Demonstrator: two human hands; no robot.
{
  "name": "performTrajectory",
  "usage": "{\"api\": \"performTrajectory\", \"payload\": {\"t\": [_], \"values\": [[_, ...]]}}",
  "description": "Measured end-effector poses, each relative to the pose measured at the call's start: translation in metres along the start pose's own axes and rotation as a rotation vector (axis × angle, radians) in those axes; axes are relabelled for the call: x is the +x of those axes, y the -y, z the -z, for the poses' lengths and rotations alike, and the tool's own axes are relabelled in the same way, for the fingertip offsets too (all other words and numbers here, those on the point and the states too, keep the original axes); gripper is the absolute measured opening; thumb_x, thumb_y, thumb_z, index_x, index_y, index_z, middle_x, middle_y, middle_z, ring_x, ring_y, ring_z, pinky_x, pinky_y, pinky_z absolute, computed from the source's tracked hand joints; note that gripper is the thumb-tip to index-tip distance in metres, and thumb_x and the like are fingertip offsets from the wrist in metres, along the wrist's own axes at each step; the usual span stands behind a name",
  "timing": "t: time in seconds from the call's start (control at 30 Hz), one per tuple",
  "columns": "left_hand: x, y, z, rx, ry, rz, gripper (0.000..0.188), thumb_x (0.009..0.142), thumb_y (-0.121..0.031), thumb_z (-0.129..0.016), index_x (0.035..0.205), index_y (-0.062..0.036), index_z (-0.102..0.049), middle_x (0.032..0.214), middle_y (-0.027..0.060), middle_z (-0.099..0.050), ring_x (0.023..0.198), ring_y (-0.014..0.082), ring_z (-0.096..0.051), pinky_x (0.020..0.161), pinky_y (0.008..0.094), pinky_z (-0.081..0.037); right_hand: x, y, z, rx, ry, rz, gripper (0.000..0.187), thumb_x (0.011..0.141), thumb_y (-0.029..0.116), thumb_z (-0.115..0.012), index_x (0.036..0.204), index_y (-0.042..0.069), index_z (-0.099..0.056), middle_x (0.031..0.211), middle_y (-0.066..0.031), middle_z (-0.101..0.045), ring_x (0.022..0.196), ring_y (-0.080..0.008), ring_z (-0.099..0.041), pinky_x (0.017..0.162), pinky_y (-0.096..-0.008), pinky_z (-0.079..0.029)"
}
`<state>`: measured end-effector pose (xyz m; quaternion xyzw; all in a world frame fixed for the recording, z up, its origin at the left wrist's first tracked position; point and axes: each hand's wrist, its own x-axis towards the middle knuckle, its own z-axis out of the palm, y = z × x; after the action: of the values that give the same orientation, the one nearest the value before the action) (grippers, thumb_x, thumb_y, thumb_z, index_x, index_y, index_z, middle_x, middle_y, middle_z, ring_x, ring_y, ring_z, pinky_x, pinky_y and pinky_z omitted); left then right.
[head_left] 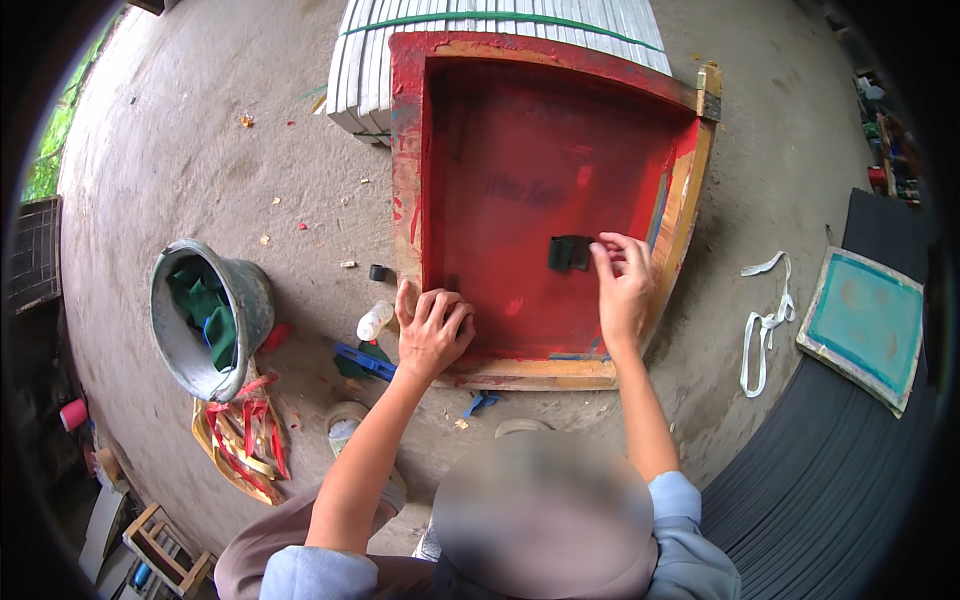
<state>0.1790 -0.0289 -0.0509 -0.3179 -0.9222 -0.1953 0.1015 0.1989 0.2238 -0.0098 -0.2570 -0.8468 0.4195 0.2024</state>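
A wooden screen-printing frame [408, 180] stained with red paint lies before me, its red mesh [540, 150] stretched inside. My left hand [430, 330] grips the near left corner, thumb on the outer side and fingers bent over the rail. Over the right part of the mesh, my right hand [625, 285] has its thumb and fingertips closed at the edge of a small dark green piece [568, 253], which looks like thin cloth or film. Whether that piece lies flat on the mesh or is slightly lifted, I cannot tell.
White slats [365, 70] bound with green strap support the far end. At left are a bucket [262, 310] with green cloth, red and yellow strips [245, 450], a white bottle [375, 320] and a blue-handled tool [366, 361]. At right lie white straps [765, 325] and a teal screen [865, 320].
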Motion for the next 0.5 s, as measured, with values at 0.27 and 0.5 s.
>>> {"api": "performTrajectory", "payload": {"t": [0.27,0.5], "values": [[0.002,0.001,0.000,0.004,-0.018,-0.019,0.012,0.073,-0.020,-0.068,0.084,-0.0175,-0.064,0.096,-0.0035,-0.057,0.102,0.0156,-0.055,0.114,0.0536,-0.025,-0.011,0.005,-0.039,-0.262,-0.066,0.274,0.020,0.079,-0.003,-0.069,0.098,0.002,-0.063,0.101,-0.0126,-0.056,0.094,-0.0303,-0.056,0.079,-0.0409,-0.050],[-0.002,0.007,-0.004,-0.005,-0.026,-0.017,0.013,0.072,-0.019,-0.069,0.084,-0.0177,-0.064,0.094,-0.0026,-0.058,0.101,0.0165,-0.056,0.114,0.0539,-0.023,-0.079,-0.017,-0.061,-0.355,0.284,0.792,0.012,0.074,0.000,-0.062,0.085,0.002,-0.066,0.085,-0.0112,-0.063,0.090,-0.0271,-0.061,0.084,-0.0394,-0.052]]}}
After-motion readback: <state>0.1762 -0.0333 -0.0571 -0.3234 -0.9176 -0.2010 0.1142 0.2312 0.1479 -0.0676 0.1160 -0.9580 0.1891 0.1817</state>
